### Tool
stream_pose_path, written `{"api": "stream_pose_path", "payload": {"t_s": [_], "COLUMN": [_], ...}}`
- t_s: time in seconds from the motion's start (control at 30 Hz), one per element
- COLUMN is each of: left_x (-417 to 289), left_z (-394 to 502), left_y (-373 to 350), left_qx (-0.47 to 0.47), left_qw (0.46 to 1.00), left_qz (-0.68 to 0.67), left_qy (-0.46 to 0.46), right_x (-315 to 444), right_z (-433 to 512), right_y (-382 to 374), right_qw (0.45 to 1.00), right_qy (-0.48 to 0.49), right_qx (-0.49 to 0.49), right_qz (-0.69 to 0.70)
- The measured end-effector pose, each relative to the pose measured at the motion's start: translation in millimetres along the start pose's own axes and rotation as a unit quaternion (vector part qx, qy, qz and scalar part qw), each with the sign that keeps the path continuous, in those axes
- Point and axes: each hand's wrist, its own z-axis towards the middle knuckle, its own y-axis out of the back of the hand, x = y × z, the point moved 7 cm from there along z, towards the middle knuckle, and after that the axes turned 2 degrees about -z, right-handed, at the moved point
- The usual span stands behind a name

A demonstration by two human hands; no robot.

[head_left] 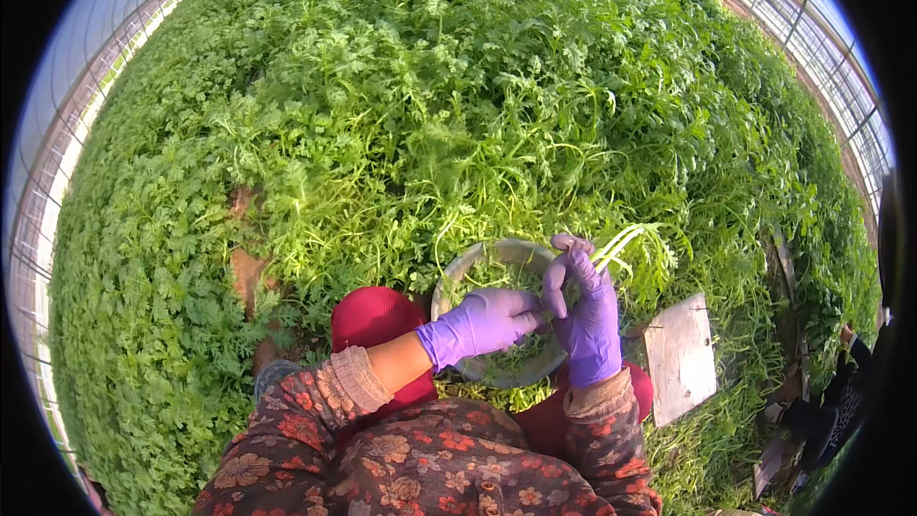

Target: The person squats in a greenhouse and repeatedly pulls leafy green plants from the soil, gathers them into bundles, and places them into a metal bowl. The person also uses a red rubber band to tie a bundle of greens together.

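Both my hands wear purple disposable gloves and are over a round bucket between my knees. Cut leafy greens lie inside it. In my right hand is a small bunch of pale-stemmed greens, its leaves pointing away to the upper right. My left hand reaches across the bucket, fingertips drawn together close to the right hand's fingers. Whether a leaf or stem is pinched there is too small to tell. The bucket's right side is partly hidden behind my right hand.
Dense leafy greens with lobed leaves spread ahead and to both sides. A pale flat board stands by my right knee, amid cut stems. Bare soil shows at left. Another person is at the right edge. Greenhouse framing curves along both sides.
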Motion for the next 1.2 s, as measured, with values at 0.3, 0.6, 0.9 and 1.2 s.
{"api": "stream_pose_path", "payload": {"t_s": [0.3, 0.6, 0.9, 1.2], "left_x": [60.3, 285.5, 328.6, 390.2], "left_z": [65.3, 167.2, 151.2, 159.6], "left_y": [48.5, 136.0, 174.8, 147.6], "left_qx": [0.205, 0.022, -0.130, 0.012], "left_qw": [0.837, 0.914, 0.905, 0.870], "left_qz": [0.489, 0.313, 0.304, 0.354], "left_qy": [0.132, 0.257, 0.269, 0.344], "right_x": [5.8, -2.1, -10.6, -23.0], "right_z": [9.4, 2.0, 9.0, 21.1], "right_y": [1.5, 14.1, 18.6, 16.4], "right_qw": [0.997, 0.987, 0.968, 0.957], "right_qy": [-0.022, -0.123, -0.212, -0.227], "right_qx": [-0.044, -0.097, -0.137, -0.173], "right_qz": [-0.051, -0.032, 0.003, -0.048]}}
